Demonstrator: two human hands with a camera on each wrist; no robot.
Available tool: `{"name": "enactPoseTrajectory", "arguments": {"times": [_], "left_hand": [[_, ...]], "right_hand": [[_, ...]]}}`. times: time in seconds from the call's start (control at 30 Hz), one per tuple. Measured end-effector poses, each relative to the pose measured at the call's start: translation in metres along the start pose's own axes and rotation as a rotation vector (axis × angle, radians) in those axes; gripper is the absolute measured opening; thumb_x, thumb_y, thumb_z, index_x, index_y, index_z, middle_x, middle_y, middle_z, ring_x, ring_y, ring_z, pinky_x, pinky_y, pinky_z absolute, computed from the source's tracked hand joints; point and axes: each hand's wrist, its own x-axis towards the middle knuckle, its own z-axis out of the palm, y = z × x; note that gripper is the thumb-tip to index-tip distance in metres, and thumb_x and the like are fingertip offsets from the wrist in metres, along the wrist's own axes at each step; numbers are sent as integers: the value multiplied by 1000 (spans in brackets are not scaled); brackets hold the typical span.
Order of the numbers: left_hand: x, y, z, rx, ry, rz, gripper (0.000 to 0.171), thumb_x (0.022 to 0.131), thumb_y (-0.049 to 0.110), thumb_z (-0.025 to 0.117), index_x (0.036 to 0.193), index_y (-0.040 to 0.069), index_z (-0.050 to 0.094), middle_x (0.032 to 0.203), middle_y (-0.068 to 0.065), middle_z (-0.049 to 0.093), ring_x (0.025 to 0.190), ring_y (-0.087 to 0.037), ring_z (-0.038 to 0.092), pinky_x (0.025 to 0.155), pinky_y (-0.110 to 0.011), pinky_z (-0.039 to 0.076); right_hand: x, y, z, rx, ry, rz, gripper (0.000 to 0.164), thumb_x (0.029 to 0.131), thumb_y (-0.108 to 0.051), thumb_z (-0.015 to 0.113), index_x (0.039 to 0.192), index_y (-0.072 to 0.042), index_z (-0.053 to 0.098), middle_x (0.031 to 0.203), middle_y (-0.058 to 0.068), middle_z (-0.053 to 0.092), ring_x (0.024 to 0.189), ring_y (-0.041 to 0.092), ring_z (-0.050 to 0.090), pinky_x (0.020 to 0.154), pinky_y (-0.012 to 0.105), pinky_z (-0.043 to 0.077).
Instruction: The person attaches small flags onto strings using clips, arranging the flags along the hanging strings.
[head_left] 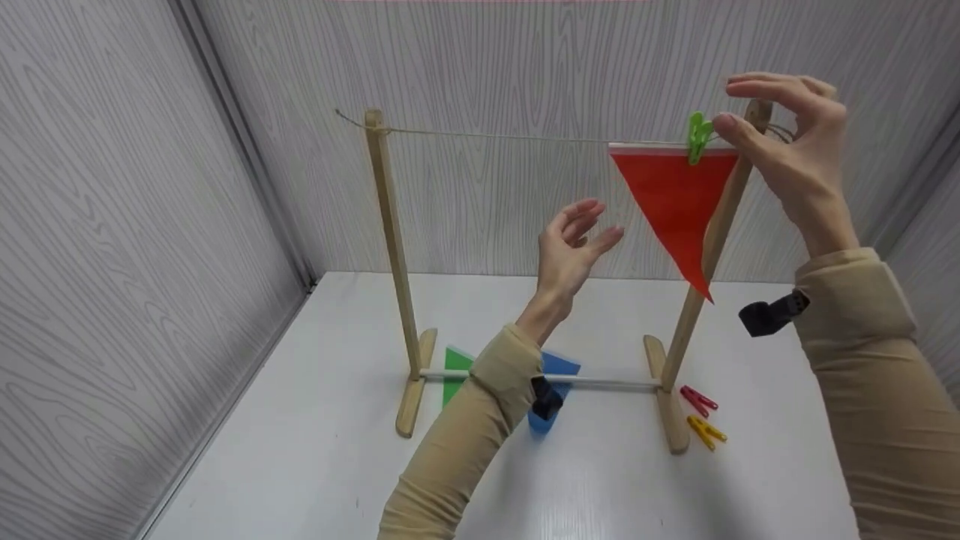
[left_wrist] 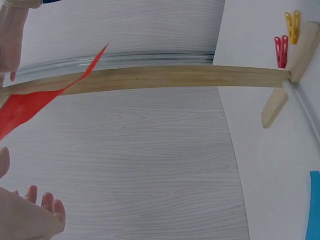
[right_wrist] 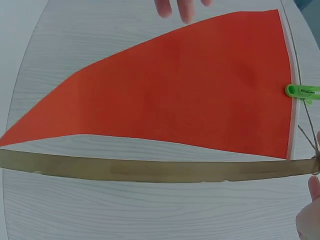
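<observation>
A red triangular pennant [head_left: 675, 195] hangs near the right end of a string [head_left: 510, 136] tied between two wooden posts. One green clothespin [head_left: 698, 139] clips its white top edge to the string. My right hand [head_left: 806, 150] is beside the clothespin, thumb close to it and fingers spread apart, holding nothing; whether the thumb touches it I cannot tell. Left of the pennant and below the string, my left hand [head_left: 568, 251] hovers with loosely bent fingers and nothing in them. In the right wrist view, the pennant [right_wrist: 190, 95] curves slightly towards its tip.
The wooden stand has a left post [head_left: 391, 232], a right post [head_left: 720, 232] and a white crossbar [head_left: 615, 382]. A green pennant [head_left: 456, 361] and a blue pennant [head_left: 559, 365] lie partly behind my left forearm. Red [head_left: 699, 400] and yellow [head_left: 706, 432] clothespins lie by the right foot.
</observation>
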Motion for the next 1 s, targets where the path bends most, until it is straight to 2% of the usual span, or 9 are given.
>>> {"name": "enactPoseTrajectory", "arguments": {"times": [0.1,0.3,0.5,0.6,0.77,0.9,1.0], "left_hand": [[-9,-14,-10,55,-17,4,52,90,11,76,137,3,55,140,-13,63,136,-22,55,118,-34,40],[-27,-41,-30,153,-83,-28,50,92,15,74,137,5,56,140,-10,63,137,-22,54,119,-37,38],[-47,-73,-55,264,-169,-61,45,95,18,70,135,4,57,140,-12,61,137,-26,53,120,-44,36],[-58,-92,-68,334,-203,-98,44,96,19,70,135,4,57,140,-13,61,137,-28,52,120,-47,36],[-76,-118,-86,466,-267,-168,43,96,18,70,134,3,58,139,-15,61,136,-32,53,118,-49,38],[-88,-134,-97,529,-351,-232,44,95,15,70,133,-1,57,139,-20,61,134,-38,53,114,-52,42],[-96,-143,-103,545,-394,-297,46,94,13,71,134,-3,56,138,-22,59,133,-40,53,113,-53,43]], "right_hand": [[-6,2,3,26,38,-18,38,83,-26,84,116,-8,75,124,-15,68,126,7,39,114,32,22],[-21,5,9,53,128,-75,44,82,-34,84,116,-8,75,135,-4,66,132,11,35,117,33,20],[-41,-7,19,70,306,-105,52,81,-37,84,116,0,72,143,7,60,138,16,34,121,31,17],[-56,-6,25,79,401,-111,55,82,-36,82,119,3,69,147,14,55,141,20,35,119,29,21],[-92,3,37,132,521,-76,54,82,-31,81,120,4,66,143,13,57,137,19,41,105,25,30],[-131,23,53,222,570,-36,41,84,-12,75,120,7,66,128,1,62,126,17,48,98,24,34],[-165,48,67,312,562,14,34,85,2,69,118,10,64,115,0,64,111,18,54,91,24,41]]}}
